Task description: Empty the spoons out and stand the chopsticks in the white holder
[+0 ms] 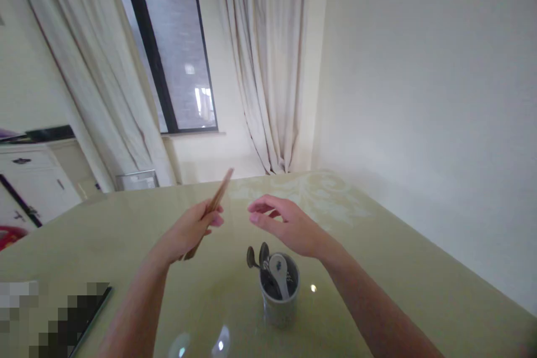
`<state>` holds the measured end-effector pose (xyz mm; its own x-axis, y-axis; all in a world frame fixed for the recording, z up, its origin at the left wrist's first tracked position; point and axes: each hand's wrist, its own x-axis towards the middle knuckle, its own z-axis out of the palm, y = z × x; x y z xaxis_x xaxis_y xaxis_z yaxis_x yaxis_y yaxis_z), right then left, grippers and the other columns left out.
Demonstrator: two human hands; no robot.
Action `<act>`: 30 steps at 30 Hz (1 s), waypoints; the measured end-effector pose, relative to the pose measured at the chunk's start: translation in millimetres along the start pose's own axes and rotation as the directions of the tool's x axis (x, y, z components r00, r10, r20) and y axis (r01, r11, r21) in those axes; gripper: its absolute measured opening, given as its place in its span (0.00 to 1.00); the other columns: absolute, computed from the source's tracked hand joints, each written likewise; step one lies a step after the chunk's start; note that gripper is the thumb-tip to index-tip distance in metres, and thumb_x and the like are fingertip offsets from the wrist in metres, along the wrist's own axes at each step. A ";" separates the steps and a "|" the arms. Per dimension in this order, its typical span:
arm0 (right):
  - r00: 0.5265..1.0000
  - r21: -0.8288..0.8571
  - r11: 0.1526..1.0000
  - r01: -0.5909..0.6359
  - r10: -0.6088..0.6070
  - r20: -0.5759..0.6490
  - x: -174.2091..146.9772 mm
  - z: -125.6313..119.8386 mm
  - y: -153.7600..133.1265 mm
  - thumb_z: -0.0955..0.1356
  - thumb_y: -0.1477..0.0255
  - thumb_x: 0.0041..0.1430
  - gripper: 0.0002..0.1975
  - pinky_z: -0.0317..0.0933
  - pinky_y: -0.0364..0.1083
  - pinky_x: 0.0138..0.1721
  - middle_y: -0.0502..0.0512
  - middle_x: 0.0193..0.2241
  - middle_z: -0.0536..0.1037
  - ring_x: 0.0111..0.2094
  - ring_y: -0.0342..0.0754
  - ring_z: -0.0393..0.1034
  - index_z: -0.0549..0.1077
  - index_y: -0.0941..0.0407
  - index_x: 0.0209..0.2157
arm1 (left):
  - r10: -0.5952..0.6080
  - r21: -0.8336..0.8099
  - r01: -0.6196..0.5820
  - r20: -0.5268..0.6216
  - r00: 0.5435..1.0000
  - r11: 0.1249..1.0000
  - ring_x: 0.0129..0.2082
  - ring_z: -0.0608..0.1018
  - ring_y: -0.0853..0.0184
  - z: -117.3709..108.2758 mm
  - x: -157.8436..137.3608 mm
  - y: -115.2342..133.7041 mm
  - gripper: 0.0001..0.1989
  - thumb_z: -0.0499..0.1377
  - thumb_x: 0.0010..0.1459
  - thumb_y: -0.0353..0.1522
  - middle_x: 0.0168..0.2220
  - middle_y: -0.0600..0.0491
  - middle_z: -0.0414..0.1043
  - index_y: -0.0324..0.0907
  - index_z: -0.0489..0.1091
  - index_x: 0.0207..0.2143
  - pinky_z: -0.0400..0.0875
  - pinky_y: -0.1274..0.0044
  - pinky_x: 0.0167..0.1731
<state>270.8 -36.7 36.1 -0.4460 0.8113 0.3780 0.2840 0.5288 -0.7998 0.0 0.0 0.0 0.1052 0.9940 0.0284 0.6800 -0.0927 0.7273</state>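
Note:
My left hand (193,229) is closed around several wooden chopsticks (221,189), held together at a slant above the table. Their upper ends point away from me to the right, and the lower ends stick out below the palm. My right hand (285,222) hovers to the right with its fingers bent and the thumb apart from them; nothing shows in it. Below and nearer to me stands a round utensil holder (282,307). A pale spoon (279,269) with a dark mark and two metal spoons (263,254) lean in it.
The glossy pale green table (210,302) meets a white wall on the right. At the lower left lies a flat dark object (90,313), partly pixelated. Beyond the table are curtains (268,67), a dark-framed window (178,45) and a white cabinet (37,179).

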 end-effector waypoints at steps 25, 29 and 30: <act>0.987 -0.161 0.985 0.067 -0.042 0.157 -5.9 -18.3 -4.8 0.74 0.78 0.60 0.04 0.66 0.45 0.43 0.49 0.33 0.84 0.39 0.47 0.77 0.81 0.54 0.33 | -0.133 0.545 -0.001 0.206 0.970 0.838 0.44 0.82 0.54 49.2 32.1 -75.2 0.24 0.68 0.43 0.38 0.45 0.47 0.81 0.42 0.74 0.45 0.73 0.72 0.40; 0.998 -0.104 0.993 0.062 -0.065 -0.025 -6.6 -29.9 -6.7 0.73 0.74 0.62 0.03 0.67 0.45 0.39 0.50 0.31 0.83 0.36 0.47 0.78 0.80 0.55 0.33 | -0.133 0.513 0.006 0.211 0.969 0.858 0.42 0.83 0.53 50.3 32.0 -71.7 0.22 0.69 0.42 0.36 0.41 0.47 0.82 0.42 0.74 0.42 0.73 0.72 0.36; 0.994 -0.068 0.996 0.065 -0.070 -0.079 -5.8 -31.7 -5.7 0.73 0.73 0.63 0.03 0.68 0.45 0.39 0.50 0.31 0.83 0.35 0.47 0.78 0.79 0.55 0.33 | -0.123 0.504 0.003 0.205 0.971 0.864 0.42 0.83 0.53 48.8 32.3 -69.1 0.22 0.69 0.42 0.36 0.42 0.46 0.82 0.41 0.74 0.42 0.73 0.71 0.37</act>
<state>298.7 -36.5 53.3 -0.3966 0.7892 0.4689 0.3117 0.5962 -0.7398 -8.1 35.7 -82.8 0.1670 0.9649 -0.2027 0.9533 -0.1056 0.2830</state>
